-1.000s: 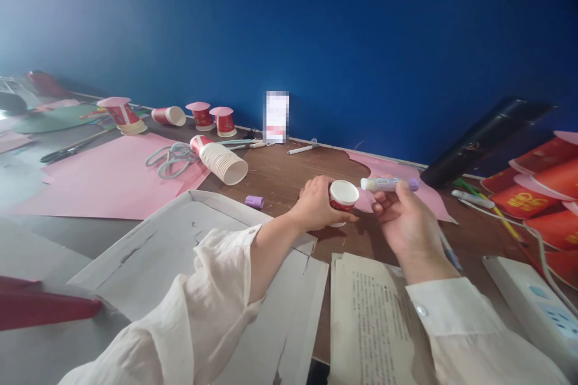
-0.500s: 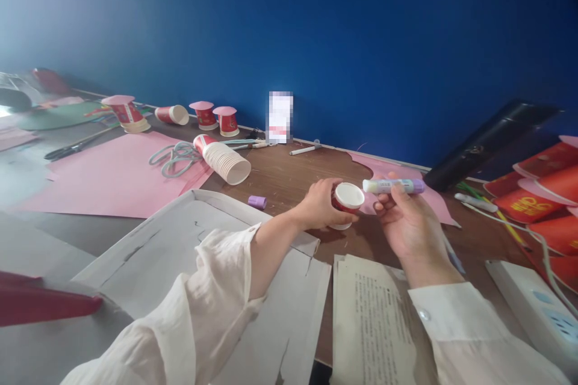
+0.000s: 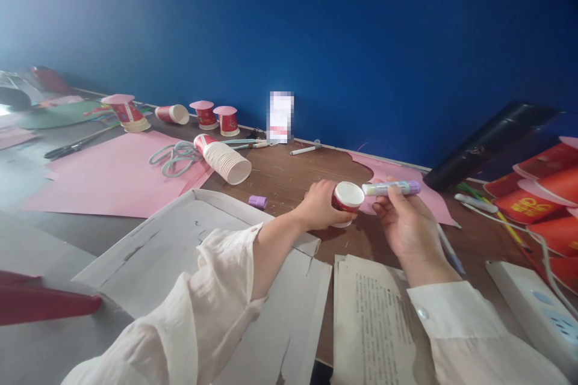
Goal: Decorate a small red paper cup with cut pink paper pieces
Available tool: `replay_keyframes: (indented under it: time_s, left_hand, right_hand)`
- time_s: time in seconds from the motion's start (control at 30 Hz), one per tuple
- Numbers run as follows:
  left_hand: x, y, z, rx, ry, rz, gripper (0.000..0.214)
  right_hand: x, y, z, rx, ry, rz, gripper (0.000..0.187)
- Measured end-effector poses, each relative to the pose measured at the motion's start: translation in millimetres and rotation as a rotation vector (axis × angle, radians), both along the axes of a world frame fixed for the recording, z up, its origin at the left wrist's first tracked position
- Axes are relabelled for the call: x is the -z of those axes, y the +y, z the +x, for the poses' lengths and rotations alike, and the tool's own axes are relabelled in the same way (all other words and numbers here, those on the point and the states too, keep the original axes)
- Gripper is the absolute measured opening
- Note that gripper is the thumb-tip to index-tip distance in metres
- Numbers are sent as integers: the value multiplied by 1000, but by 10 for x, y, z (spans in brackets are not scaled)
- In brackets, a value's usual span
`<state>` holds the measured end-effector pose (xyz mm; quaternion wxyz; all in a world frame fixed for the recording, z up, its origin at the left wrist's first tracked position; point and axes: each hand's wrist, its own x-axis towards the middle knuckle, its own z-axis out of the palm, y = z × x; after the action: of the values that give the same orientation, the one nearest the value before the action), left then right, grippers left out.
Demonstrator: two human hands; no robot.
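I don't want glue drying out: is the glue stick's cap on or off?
Off. The glue stick in the right hand shows its pale end uncovered, and a purple cap lies on the table.

Setting: a craft work area; home or classroom cannot be told. Evidence — brown table (image 3: pixel 280 171) against blue wall (image 3: pixel 316 42), pink paper (image 3: pixel 108 177), glue stick (image 3: pixel 388 187), stack of cups (image 3: pixel 223 160), 3 pink-topped cups (image 3: pixel 204 117) — plus power strip (image 3: pixel 533 301) at right.

No legible text, even on pages (image 3: pixel 374 325)
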<state>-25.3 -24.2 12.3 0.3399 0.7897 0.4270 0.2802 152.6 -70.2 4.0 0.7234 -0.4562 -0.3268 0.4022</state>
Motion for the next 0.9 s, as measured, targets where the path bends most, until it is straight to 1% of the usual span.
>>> replay_keyframes:
  time_s: [0.17,0.23,0.33,0.37,0.43,0.53,0.67,0.73,0.8,0.9]
  left_hand:
    - [-17,-5,-19,41,4,-17,50]
    - [-28,-11,-36,60,-18,-41,66]
    - [-45,-22,-62,94,-27,-96,99]
    - [-48,-25,-70,105,-17,-118,105]
    - [-50,-28,-77,114,-2,-147,111]
    - [-37,-22,-68,95,-26,-127,108]
    - [-3,-9,-33,73,-103,-37,75]
    - [7,-3,-23,72,-125,-19,67]
    - [9,3,-28,72,-132,-31,69]
    - [0,15,-66,108,-115,-73,77]
  right_hand:
    - [-26,3,17,40,51,3,43]
    - [-53,-8,6,45,53,10,44]
    - [-75,-24,-17,34,27,16,43]
    - [-73,-29,-24,28,15,17,43]
    - [-57,-37,-36,5,-18,23,42]
    - [-27,-47,-58,-31,-79,30,41]
    - [-35,-55,-79,-25,-82,26,40]
    - [-62,-55,-74,-15,-45,31,38]
    - [-90,-54,-59,7,-18,29,37]
    - [-101,-52,-42,38,-28,12,39]
